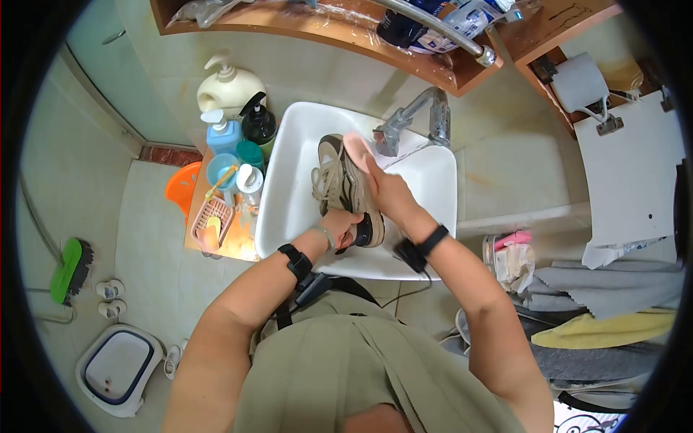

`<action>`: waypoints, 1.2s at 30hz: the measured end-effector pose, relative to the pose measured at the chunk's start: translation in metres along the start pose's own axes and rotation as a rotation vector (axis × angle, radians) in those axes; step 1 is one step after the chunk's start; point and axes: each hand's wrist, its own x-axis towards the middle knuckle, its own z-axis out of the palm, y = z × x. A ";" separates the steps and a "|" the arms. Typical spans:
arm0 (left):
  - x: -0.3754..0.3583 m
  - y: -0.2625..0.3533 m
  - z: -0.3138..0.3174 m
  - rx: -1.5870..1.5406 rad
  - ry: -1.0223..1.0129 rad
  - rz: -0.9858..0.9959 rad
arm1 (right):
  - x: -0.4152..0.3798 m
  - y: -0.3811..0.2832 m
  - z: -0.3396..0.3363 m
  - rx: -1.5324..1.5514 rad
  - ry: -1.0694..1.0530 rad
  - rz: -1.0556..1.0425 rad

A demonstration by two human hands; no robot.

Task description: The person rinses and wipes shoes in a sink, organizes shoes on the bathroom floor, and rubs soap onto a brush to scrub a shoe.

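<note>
A beige and dark sneaker point(333, 177) lies on its side over the white sink point(289, 144), its toe pointing toward the back wall. My left hand point(341, 227) is closed around the shoe's heel end. In my right hand point(393, 191) is a pink brush point(357, 149), held against the edge of the sole near the toe. The brush's bristles are hidden from view. Just behind and right of the brush stands the metal faucet point(393, 133).
Pump bottles point(224, 133), a blue cup point(221, 170) and a pink soap basket point(214, 216) stand on the ledge left of the sink. A wooden shelf point(325, 36) overhangs the back. Towels point(606, 328) hang at the right.
</note>
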 end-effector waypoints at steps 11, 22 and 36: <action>0.030 -0.005 0.001 -0.099 0.108 0.083 | -0.084 0.008 -0.031 -0.032 -0.253 -0.014; 0.025 -0.006 0.007 -0.017 0.201 0.197 | -0.008 0.031 -0.003 0.078 -0.025 -0.076; 0.018 -0.008 -0.022 0.030 0.178 0.100 | -0.014 0.033 0.005 0.045 0.025 -0.208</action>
